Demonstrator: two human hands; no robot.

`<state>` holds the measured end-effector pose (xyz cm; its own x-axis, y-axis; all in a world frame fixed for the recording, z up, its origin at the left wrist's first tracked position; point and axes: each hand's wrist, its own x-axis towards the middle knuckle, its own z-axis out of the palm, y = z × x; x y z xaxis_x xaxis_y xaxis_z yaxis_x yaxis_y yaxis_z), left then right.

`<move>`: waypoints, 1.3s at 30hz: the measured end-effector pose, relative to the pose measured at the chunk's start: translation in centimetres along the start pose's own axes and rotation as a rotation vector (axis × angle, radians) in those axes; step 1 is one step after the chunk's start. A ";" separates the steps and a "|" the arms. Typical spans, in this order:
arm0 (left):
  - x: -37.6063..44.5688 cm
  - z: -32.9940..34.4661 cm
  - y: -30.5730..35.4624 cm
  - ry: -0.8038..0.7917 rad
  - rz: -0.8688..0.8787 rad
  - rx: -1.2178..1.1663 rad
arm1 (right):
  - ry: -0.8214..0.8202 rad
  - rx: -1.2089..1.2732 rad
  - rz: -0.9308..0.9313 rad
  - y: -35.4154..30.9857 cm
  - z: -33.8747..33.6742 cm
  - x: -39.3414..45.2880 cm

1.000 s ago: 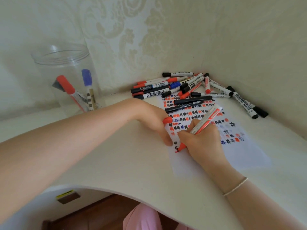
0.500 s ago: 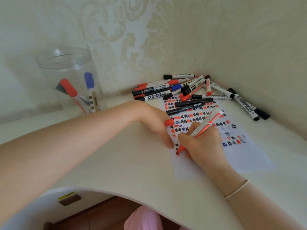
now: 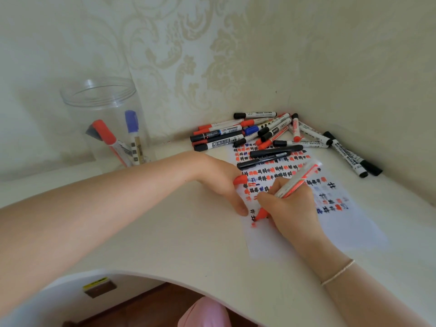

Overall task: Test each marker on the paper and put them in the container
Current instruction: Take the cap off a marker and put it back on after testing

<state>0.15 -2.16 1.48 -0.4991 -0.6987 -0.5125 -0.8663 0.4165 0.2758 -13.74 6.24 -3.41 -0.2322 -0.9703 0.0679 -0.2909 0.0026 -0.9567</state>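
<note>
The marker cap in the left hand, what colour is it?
Red. The head view shows the cap in the left hand.

Red cap point(image 3: 240, 179) mostly hidden inside left hand point(image 3: 224, 185) (curled).

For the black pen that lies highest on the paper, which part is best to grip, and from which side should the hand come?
Grip the black pen at mid-barrel, coming from above, with fingers on its near and far sides. It lies flat and nearly level across the paper. Its near side faces only a second thin pen, whereas the marker pile crowds its far side, so a low approach from behind seems awkward.
</note>
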 end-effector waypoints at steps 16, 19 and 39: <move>-2.2 1.1 -1.4 0.204 0.249 -0.299 | -0.105 0.653 0.077 -3.2 -0.1 2.8; -2.5 0.8 -1.0 0.200 0.264 -0.320 | -0.140 0.637 0.058 -3.1 0.3 2.9; -3.9 -0.1 0.1 0.486 0.331 -0.605 | -0.079 0.638 0.199 -4.1 -1.2 5.7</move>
<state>2.03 0.52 3.59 -0.5628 -0.8256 0.0405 -0.4659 0.3573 0.8095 -15.01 1.02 1.21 -0.1492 -0.9810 -0.1242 0.3612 0.0629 -0.9303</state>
